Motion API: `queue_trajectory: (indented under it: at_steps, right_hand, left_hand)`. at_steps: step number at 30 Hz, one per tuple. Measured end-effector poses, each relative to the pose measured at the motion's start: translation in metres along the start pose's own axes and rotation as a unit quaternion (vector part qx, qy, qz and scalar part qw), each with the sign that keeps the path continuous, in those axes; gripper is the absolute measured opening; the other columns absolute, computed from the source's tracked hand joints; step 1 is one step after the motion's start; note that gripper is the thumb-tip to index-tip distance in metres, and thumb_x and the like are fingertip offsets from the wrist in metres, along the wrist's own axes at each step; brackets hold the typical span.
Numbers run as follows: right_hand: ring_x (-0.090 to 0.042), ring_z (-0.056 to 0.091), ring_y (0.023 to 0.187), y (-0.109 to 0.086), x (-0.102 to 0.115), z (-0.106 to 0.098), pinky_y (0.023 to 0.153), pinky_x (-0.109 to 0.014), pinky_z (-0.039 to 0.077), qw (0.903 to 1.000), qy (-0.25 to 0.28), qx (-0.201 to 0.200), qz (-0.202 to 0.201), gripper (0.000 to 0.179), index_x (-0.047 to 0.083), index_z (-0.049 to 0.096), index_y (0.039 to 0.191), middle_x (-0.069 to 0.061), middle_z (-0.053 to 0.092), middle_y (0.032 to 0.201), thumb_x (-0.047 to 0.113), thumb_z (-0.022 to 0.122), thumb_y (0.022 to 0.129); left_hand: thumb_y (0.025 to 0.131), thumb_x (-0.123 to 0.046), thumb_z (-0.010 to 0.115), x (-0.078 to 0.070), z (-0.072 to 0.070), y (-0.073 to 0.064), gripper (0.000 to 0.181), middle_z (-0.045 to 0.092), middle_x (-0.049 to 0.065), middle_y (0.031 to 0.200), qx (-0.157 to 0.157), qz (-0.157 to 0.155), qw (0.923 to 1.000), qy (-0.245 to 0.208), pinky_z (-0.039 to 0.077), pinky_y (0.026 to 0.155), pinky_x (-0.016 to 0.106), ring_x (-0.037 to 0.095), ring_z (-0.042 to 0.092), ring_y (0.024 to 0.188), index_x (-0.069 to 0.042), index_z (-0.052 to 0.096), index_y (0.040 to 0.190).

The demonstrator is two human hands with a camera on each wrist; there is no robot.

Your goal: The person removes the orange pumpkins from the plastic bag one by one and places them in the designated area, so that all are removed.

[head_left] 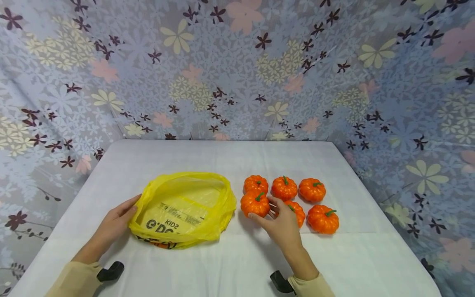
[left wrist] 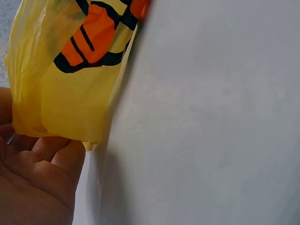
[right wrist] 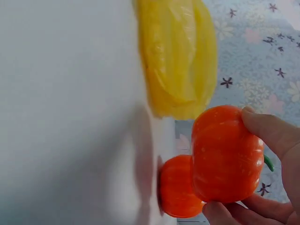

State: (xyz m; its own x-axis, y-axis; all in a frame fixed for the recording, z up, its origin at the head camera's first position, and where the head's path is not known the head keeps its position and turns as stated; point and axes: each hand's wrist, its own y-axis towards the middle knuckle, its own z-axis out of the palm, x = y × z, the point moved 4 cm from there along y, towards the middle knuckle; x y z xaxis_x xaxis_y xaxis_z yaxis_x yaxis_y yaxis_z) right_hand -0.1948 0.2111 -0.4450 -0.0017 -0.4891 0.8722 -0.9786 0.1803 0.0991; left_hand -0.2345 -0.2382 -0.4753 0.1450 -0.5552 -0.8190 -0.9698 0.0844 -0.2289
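A yellow plastic bag (head_left: 178, 210) with dark print stands wide open on the left half of the table. My left hand (head_left: 118, 218) holds the bag's left side; in the left wrist view, fingers (left wrist: 51, 152) lie along its edge beneath orange-and-black print. Thumb and fingers of my right hand (head_left: 283, 225) grip a small orange pumpkin (head_left: 254, 203) with a green stem. The right wrist view has this pumpkin (right wrist: 227, 154) raised off the table, between the bag and another pumpkin (right wrist: 178, 187). Part of one more pumpkin (head_left: 298, 213) is hidden behind the right hand.
Several other pumpkins sit on the right half of the table, including a back-row one (head_left: 284, 188), a back-right one (head_left: 312, 190) and a front-right one (head_left: 323, 220). White cloth covers the table (head_left: 222, 268). Floral curtain (head_left: 237, 74) surrounds its back and sides.
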Motion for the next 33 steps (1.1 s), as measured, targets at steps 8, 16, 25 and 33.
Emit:
queue_trajectory:
  at_steps: [8, 16, 25, 33]
  right_hand:
    - [-0.034, 0.062, 0.121, -0.004, -0.010, 0.009, 0.095, -0.044, 0.054, 0.9989, -0.046, 0.000, -0.009, 0.083, -0.003, 0.055, 0.137, -0.021, 0.061, 0.135, 0.034, 0.093, 0.073]
    - [-0.035, 0.060, 0.122, -0.004, -0.016, 0.013, 0.100, -0.047, 0.051, 0.9950, -0.099, -0.001, -0.013, 0.083, -0.007, 0.054, 0.136, -0.024, 0.061, 0.133, 0.033, 0.092, 0.074]
    - [-0.038, 0.059, 0.123, -0.003, -0.020, 0.017, 0.101, -0.051, 0.049, 0.9878, -0.155, 0.015, -0.005, 0.084, -0.009, 0.052, 0.137, -0.026, 0.062, 0.131, 0.035, 0.090, 0.076]
    - [-0.037, 0.063, 0.116, -0.008, -0.017, 0.013, 0.096, -0.051, 0.053, 0.9821, -0.187, 0.016, -0.012, 0.087, -0.009, 0.052, 0.140, -0.027, 0.064, 0.126, 0.040, 0.088, 0.078]
  left_hand:
    - [0.110, -0.042, 0.035, 0.002, 0.000, -0.001, 0.062, 0.019, 0.022, 0.163, 0.002, -0.011, 0.9999, 0.004, 0.018, 0.115, 0.066, 0.048, 0.014, 0.148, -0.006, 0.026, 0.159]
    - [0.110, -0.042, 0.035, 0.003, 0.000, -0.001, 0.062, 0.019, 0.022, 0.164, 0.004, -0.016, 0.9998, -0.006, 0.018, 0.115, 0.066, 0.047, 0.013, 0.148, -0.007, 0.026, 0.159]
    - [0.110, -0.042, 0.035, 0.002, 0.000, -0.003, 0.062, 0.019, 0.023, 0.163, 0.002, -0.018, 0.9998, -0.010, 0.018, 0.115, 0.066, 0.048, 0.013, 0.148, -0.006, 0.026, 0.159]
    - [0.110, -0.038, 0.037, 0.003, 0.002, -0.004, 0.060, 0.021, 0.022, 0.163, 0.000, -0.009, 0.9999, -0.012, 0.018, 0.116, 0.065, 0.046, 0.014, 0.149, -0.005, 0.027, 0.159]
